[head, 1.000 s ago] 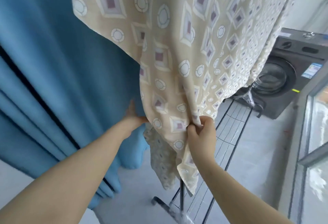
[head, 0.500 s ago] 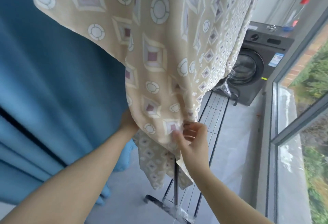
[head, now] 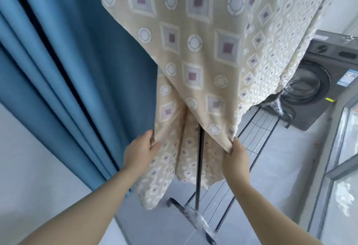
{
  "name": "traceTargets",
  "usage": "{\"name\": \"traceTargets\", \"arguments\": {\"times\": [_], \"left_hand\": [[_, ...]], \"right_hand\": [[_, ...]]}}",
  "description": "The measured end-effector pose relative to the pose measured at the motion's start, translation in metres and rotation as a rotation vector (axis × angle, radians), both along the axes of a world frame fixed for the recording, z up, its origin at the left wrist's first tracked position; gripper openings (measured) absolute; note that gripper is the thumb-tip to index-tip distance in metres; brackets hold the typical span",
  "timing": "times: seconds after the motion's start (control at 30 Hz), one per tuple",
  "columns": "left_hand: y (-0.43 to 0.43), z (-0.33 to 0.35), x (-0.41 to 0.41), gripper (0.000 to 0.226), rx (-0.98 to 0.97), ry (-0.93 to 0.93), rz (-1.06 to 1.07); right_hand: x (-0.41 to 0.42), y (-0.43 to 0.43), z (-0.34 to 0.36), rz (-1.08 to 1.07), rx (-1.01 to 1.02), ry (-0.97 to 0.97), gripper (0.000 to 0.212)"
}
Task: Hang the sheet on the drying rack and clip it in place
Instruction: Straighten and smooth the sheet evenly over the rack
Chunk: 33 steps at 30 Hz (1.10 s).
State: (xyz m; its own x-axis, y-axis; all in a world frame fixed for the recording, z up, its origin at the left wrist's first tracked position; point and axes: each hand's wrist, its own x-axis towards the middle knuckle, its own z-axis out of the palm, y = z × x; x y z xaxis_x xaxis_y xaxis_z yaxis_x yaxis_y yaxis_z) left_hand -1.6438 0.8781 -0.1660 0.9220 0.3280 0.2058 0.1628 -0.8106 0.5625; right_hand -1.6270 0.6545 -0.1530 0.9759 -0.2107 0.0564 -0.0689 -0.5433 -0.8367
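While sheet [head: 193, 50] drapes rack [head: 199, 167], left hand [head: 138, 153], right hand [head: 235, 157] each pinch its lower edge, fingers curled.

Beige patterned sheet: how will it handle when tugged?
Probably floppy: the beige patterned sheet sags in folds between left hand and right hand. Likely light; fingertip pinches hold it. Could slide on the black drying rack; it looks unclipped.

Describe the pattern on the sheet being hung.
Head view: the sheet is beige with white-edged diamonds, purple centres, and white rings.

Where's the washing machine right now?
Head view, far right background: the dark washing machine stands beyond the drying rack, partly hidden by the hanging sheet.
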Motion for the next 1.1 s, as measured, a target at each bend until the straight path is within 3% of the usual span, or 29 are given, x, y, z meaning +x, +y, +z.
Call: {"name": "traceTargets", "arguments": {"times": [0.07, 0.23, 0.33, 0.43, 0.5, 0.6, 0.63, 0.7, 0.77, 1.1], "left_hand": [[-0.005, -0.007, -0.013, 0.014, -0.059, -0.054, 0.016], [-0.023, -0.002, -0.037, 0.02, -0.505, -0.104, 0.199], [-0.032, 0.008, -0.049, 0.029, -0.636, -0.308, 0.396], [-0.039, 0.015, -0.055, 0.029, -0.59, -0.396, 0.329], [-0.044, 0.017, -0.056, 0.022, -0.492, -0.206, 0.096], [-0.044, 0.007, -0.05, 0.059, -0.315, 0.023, -0.073], [-0.043, 0.002, -0.049, 0.058, -0.258, 0.045, -0.057], [-0.036, -0.004, -0.047, 0.034, -0.193, 0.066, 0.012], [-0.029, -0.009, -0.047, 0.017, -0.199, 0.122, 0.079], [-0.031, -0.021, -0.056, 0.005, -0.444, 0.134, 0.061]], "right_hand": [[-0.01, -0.013, -0.002, -0.027, 0.03, 0.012, 0.031], [-0.03, -0.034, 0.0, -0.081, 0.067, 0.043, 0.029], [-0.038, -0.046, 0.001, -0.148, 0.083, 0.034, 0.024], [-0.047, -0.05, -0.001, -0.132, 0.109, -0.024, 0.009], [-0.054, -0.045, -0.003, -0.054, 0.128, -0.021, 0.009], [-0.056, -0.033, -0.005, 0.063, 0.074, 0.033, 0.023], [-0.055, -0.03, -0.007, 0.096, -0.001, 0.074, 0.022], [-0.052, -0.029, -0.009, 0.1, -0.126, 0.124, 0.009], [-0.05, -0.034, -0.012, 0.05, -0.175, 0.144, 0.012], [-0.055, -0.027, -0.044, 0.122, -0.19, 0.317, 0.023]]}}
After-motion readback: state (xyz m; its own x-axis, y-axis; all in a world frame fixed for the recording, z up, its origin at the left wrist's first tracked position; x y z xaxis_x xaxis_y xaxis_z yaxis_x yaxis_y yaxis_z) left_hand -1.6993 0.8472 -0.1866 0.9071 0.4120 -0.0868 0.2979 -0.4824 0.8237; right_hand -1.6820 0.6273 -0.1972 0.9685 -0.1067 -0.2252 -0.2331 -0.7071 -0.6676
